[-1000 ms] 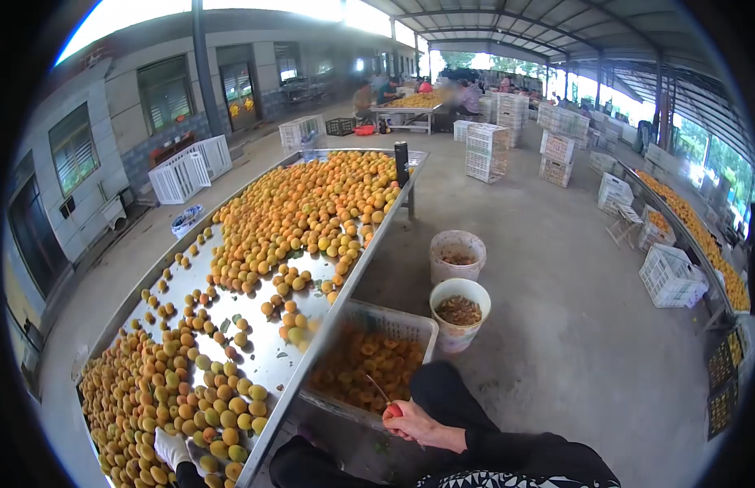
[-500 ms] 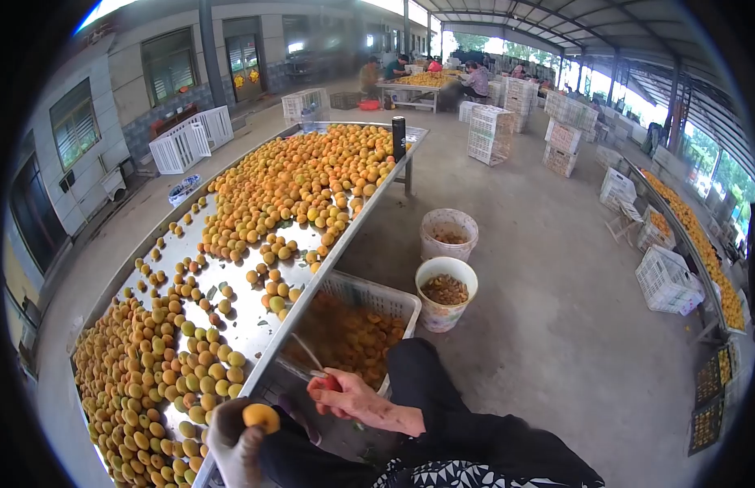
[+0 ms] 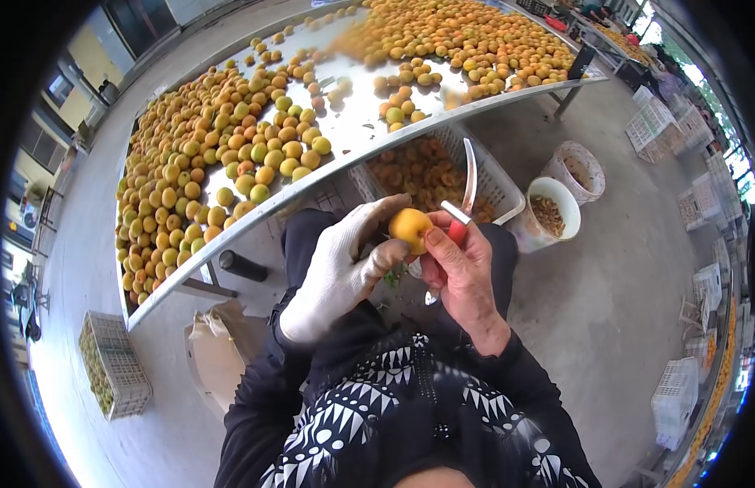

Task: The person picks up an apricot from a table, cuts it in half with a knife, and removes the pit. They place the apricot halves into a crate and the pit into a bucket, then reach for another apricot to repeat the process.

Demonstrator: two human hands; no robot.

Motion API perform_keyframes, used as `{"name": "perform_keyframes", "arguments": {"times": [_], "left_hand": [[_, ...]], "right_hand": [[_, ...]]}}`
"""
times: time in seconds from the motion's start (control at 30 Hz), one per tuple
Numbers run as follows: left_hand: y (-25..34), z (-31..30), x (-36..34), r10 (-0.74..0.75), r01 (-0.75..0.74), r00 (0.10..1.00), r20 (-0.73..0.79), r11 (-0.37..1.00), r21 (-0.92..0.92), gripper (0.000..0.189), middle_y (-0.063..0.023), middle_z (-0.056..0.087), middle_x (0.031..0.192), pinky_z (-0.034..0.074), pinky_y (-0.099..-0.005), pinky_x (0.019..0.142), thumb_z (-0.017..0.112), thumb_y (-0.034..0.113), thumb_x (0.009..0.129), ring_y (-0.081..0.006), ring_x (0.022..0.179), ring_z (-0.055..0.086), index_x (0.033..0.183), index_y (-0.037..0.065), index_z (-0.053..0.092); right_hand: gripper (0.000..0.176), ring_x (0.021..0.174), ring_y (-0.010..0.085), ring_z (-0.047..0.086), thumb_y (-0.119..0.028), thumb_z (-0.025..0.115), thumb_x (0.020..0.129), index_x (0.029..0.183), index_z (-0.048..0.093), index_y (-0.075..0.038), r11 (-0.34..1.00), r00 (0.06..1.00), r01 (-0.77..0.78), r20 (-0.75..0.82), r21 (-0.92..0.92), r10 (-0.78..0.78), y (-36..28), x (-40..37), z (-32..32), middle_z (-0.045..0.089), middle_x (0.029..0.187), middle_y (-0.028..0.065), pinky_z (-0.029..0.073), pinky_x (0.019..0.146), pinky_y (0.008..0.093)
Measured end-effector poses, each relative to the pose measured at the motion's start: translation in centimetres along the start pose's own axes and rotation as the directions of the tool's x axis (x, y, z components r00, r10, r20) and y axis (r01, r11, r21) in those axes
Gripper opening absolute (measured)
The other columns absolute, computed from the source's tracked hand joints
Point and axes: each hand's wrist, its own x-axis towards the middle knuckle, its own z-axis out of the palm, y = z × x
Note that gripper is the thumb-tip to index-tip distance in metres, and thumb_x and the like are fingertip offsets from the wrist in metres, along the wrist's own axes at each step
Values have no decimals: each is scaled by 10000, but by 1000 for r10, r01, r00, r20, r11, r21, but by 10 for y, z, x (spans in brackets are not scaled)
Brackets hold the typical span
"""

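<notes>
My left hand (image 3: 338, 262), in a white glove, is closed around a yellow-orange apricot (image 3: 408, 228) above my lap. My bare right hand (image 3: 469, 281) grips a curved knife (image 3: 472, 180) by its red handle, the blade pointing up and away from the fruit. The right thumb and fingertips touch the apricot's right side. Just beyond both hands, a white plastic crate (image 3: 501, 193) holds cut apricot pieces (image 3: 418, 172).
A metal table (image 3: 355, 122) with a raised edge carries many whole apricots (image 3: 223, 138). Two buckets (image 3: 566, 215) stand right of the crate, the nearer one with brown pits. A crate of greenish fruit (image 3: 121, 370) and a cardboard box (image 3: 215, 354) are at left.
My view has tilted down and turned. My hands, apart before, have come together; the right fingers now touch the apricot, and the knife blade points upward.
</notes>
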Motion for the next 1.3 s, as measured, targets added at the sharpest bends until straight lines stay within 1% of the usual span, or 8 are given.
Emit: {"name": "perform_keyframes", "arguments": {"times": [0.17, 0.37, 0.43, 0.5, 0.6, 0.67, 0.87, 1.3], "left_hand": [[-6, 12, -8, 78, -78, 995, -61, 997, 2, 730, -124, 612, 1167, 475, -271, 875, 775, 368, 805, -152, 1028, 594, 1326, -38, 465], [6, 7, -13, -101, 48, 977, -188, 962, -269, 686, -97, 604, 1162, 459, -277, 931, 827, 288, 764, -151, 1057, 579, 1270, -37, 496], [10, -1, -15, -164, 77, 963, -215, 929, -363, 688, -90, 599, 1157, 453, -284, 946, 848, 283, 740, -156, 1065, 576, 1250, -31, 510], [8, -7, -16, -166, 69, 957, -236, 925, -374, 684, -88, 602, 1155, 451, -286, 952, 853, 287, 733, -155, 1061, 579, 1236, -32, 516], [11, -10, -16, -172, 63, 949, -263, 924, -378, 735, -90, 610, 1101, 523, -262, 776, 871, 288, 698, -145, 918, 615, 1255, -35, 515], [14, -12, -17, -190, 80, 956, -223, 902, -424, 690, -90, 609, 1148, 458, -298, 953, 860, 272, 725, -155, 1056, 584, 1238, -34, 515], [21, -12, -15, -135, 27, 960, -245, 917, -397, 686, -94, 606, 1156, 462, -303, 959, 862, 228, 723, -162, 1062, 586, 1248, -39, 509], [17, -14, -17, -138, 29, 954, -265, 926, -378, 683, -105, 592, 1178, 463, -309, 967, 856, 163, 725, -173, 1087, 581, 1268, -41, 495]], "right_hand": [[344, 526, 12, 449, -296, 709, 893, 1070, 563, -39, 998, 1000, 10, 24, -69, -8, -1, -4, 1, 575, 774, -7, 326, 461, 160], [271, 565, 28, 458, -319, 615, 958, 1015, 540, -65, 997, 995, -28, 96, -69, 34, -2, -3, -5, 542, 725, -6, 354, 491, 183], [262, 563, 34, 444, -326, 561, 987, 981, 522, -68, 925, 994, 72, 99, -374, -37, 6, -6, -13, 518, 696, -12, 359, 501, 199], [253, 573, 56, 449, -296, 569, 984, 1023, 527, -49, 878, 987, 122, 150, -462, -58, 16, -9, -20, 507, 681, -8, 378, 526, 209], [301, 611, 116, 502, -229, 613, 957, 1142, 532, -7, 696, 953, 293, 258, -655, -158, 23, -17, -23, 510, 700, 41, 421, 567, 235], [307, 609, 128, 508, -232, 614, 955, 1138, 533, 1, 647, 926, 373, 310, -665, -216, 18, -22, -16, 513, 712, 47, 425, 567, 241], [314, 568, 159, 511, -226, 639, 936, 1110, 534, 12, 525, 827, 561, 462, -640, -321, 14, -19, -4, 516, 726, 54, 435, 530, 265], [246, 538, 201, 517, -192, 662, 913, 996, 541, 5, 491, 818, 575, 441, -655, -370, 28, -12, -11, 507, 701, 78, 423, 500, 287]]}}
